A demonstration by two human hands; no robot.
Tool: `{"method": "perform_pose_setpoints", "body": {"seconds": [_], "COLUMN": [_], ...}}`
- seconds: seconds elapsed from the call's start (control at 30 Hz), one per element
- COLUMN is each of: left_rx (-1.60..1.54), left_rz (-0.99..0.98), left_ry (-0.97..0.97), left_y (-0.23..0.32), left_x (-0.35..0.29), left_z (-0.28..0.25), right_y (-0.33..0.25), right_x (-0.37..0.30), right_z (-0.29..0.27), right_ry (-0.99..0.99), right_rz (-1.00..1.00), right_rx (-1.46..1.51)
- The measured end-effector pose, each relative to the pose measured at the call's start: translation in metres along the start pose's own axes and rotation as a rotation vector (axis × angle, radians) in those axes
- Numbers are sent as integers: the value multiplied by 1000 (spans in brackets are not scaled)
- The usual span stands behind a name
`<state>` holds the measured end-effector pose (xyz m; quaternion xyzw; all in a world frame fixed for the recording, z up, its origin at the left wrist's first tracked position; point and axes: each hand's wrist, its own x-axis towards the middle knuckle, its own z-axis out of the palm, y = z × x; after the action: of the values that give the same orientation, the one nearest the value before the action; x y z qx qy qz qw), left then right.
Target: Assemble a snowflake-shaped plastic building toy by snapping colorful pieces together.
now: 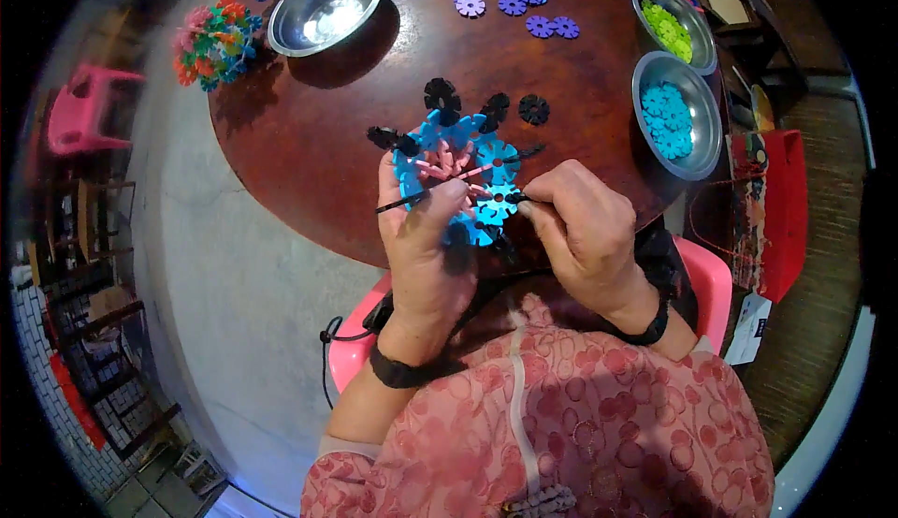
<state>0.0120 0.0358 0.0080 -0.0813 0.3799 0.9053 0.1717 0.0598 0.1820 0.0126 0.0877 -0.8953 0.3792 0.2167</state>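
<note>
Head view, left hand: Your left hand (426,261) was grasping the blue assembly (499,162), with the thumb over its near side and the fingers behind it; probably you held it so to make it steady against the other hand.
Head view, right hand: Your right hand (589,223) had thumb and forefinger pinched together on a black piece (518,197), which was seen nearly edge-on beside the rim of the assembly.
Assembly: It was above the near part of the table (299,158), between your two hands, with pink pieces (449,160) inside and black discs (442,99) standing outward around it.
Loose disc: One black disc (534,109) lay just beyond the assembly, perhaps for easy reach.
Supplies: Blue discs (668,117) and green discs (667,31) sat in separate metal bowls on your right, seemingly sorted by colour; purple discs (470,5) lay at the far side.
Hard to see: Your left fingertips were hidden behind the assembly, and I could not tell whether the pinched piece was already slotted in.
</note>
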Motion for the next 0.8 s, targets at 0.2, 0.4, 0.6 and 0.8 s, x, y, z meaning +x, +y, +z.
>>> {"method": "perform_pose_setpoints", "body": {"seconds": [0.2, 0.4, 0.6, 0.8], "left_rx": [17, 220, 662, 821], "left_rz": [-1, 51, 270, 304], "left_ry": [35, -104, 17, 50], "left_y": [-4, 11, 25, 28], "left_x": [7, 33, 35, 33], "left_z": [-7, -23, -27, -30], "right_y": [9, 23, 34, 34], "right_x": [1, 6, -2, 25], "right_z": [6, 7, 20, -24], "right_ry": [-62, -46, -7, 116], "right_rz": [36, 55, 20, -13], "right_rx": [85, 5, -141, -227]}}
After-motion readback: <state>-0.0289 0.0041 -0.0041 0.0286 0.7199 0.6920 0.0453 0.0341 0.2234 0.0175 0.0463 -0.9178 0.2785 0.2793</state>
